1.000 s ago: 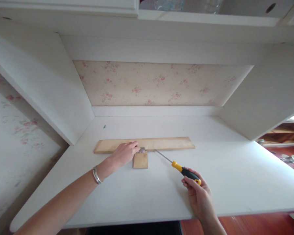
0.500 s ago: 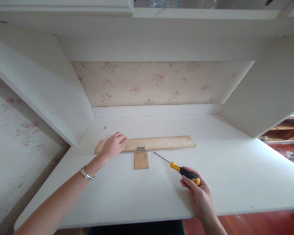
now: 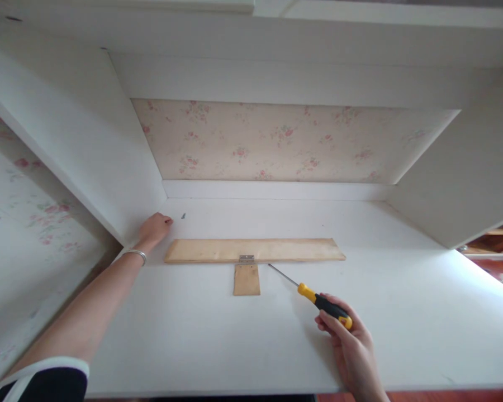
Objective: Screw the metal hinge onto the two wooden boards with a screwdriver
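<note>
Pinch the small screw (image 3: 183, 215) cleanly with the loosely curled, empty left hand (image 3: 154, 228), keeping the screwdriver (image 3: 314, 296) gripped in the right hand (image 3: 350, 346) clear of the hinge (image 3: 246, 259).

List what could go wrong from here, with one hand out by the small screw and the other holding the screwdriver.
1. The small dark screw is tiny and lies close to the left hand; a careless brush could flick it off the white desk.
2. The right hand grips the screwdriver with its bare tip aimed toward the hinge; it could scratch the wooden strip.
</note>
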### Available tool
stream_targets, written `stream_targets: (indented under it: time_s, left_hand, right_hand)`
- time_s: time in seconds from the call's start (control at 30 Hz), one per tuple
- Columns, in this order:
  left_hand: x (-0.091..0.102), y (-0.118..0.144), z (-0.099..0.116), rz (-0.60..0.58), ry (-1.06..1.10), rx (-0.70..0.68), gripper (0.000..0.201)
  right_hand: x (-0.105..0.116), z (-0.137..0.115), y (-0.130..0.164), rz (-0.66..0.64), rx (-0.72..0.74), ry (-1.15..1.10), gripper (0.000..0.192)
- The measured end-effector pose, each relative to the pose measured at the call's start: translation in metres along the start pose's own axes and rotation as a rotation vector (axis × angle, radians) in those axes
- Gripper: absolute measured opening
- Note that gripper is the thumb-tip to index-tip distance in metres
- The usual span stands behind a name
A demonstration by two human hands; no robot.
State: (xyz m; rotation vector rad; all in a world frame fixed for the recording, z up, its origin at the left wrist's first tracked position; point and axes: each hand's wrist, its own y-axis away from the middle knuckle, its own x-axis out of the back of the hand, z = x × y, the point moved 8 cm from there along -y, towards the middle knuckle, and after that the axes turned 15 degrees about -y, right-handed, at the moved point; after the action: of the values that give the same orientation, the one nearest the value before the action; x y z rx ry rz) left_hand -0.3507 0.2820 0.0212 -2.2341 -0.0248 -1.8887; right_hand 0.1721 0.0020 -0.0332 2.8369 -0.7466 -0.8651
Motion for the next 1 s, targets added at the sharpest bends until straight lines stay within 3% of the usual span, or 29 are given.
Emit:
stream_targets:
  time_s: [0.47, 0.7, 0.87, 1.0]
  left_hand:
    - [-0.013, -0.026, 0.023, -0.050, 0.076, 0.015, 0.033]
    - [-0.011, -0.024, 0.016, 0.033, 0.183, 0.055, 0.035]
    - [0.028, 0.024, 0.028, 0.199, 0.398, 0.089, 0.034]
    - [0.053, 0.097, 0.053, 0.157, 0.692, 0.101, 0.035]
  right_hand:
    - [0.001, 0.006, -0.006, 0.019, -0.014, 0.019, 0.041]
    - [-0.003, 0.004, -0.005, 0.018, 0.003, 0.025, 0.044]
    - [-0.001, -0.004, -0.003, 0.122, 0.081, -0.127, 0.046]
    - [-0.016, -0.024, 0.001, 0.192, 0.216, -0.114, 0.043]
